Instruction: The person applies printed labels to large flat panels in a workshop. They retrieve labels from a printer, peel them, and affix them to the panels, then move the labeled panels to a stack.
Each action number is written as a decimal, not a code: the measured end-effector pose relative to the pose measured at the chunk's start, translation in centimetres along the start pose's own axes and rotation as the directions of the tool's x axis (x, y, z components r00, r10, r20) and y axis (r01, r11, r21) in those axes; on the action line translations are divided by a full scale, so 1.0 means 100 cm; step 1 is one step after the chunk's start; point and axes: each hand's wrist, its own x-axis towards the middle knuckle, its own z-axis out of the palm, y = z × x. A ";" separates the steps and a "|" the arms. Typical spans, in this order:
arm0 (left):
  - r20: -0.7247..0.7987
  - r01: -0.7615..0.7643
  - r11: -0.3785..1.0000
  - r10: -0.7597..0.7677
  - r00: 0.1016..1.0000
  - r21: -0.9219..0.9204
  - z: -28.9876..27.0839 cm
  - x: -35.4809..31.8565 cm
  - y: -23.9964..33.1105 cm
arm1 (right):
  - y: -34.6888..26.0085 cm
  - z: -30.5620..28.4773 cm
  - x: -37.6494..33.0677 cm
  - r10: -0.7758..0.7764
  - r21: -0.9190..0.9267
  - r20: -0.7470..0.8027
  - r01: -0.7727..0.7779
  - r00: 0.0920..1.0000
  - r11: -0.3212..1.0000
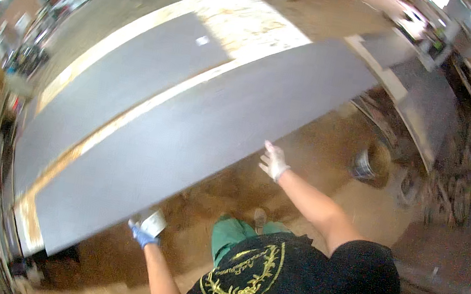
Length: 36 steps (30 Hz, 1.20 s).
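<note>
A: Where does the long grey panel [208, 125] lie?
B: Slantwise in front of the person. Pale flecked board [260, 20] shows along its far edge and past its left end.
A: And the hands?
B: The right hand [273, 162], in a white glove, is at the panel's near edge, fingers spread. I can't tell whether the fingertips touch it.
A: The left one?
B: The left hand [144, 235], in a blue glove, is by the near edge too, toward the panel's left end. A small white piece [154, 223] is right against it, but blur hides whether the fingers grip that or the panel.
A: What else is around the panel?
B: A second grey panel [130, 79] lies beyond its far edge, with a white label [202, 40] on it. A bucket [364, 165] stands on the near side, toward the right end.
</note>
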 end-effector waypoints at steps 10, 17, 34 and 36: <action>0.295 0.252 0.967 -0.251 0.922 0.035 -0.074 0.022 0.113 | 0.002 0.017 -0.091 0.102 0.206 -0.224 -0.055 0.969 0.977; 0.208 0.254 0.894 -0.346 0.915 0.371 0.003 -0.060 0.093 | 0.008 -0.037 -0.154 0.139 0.420 -0.281 -0.008 0.950 0.908; 0.275 0.355 0.783 -0.541 0.795 0.511 0.095 -0.375 -0.142 | -0.219 -0.416 -0.144 0.004 0.647 -0.275 0.182 0.961 0.740; 0.301 0.424 0.762 -0.605 0.737 0.490 0.127 -0.416 -0.183 | -0.200 -0.424 -0.146 0.041 0.595 -0.217 0.099 0.975 0.798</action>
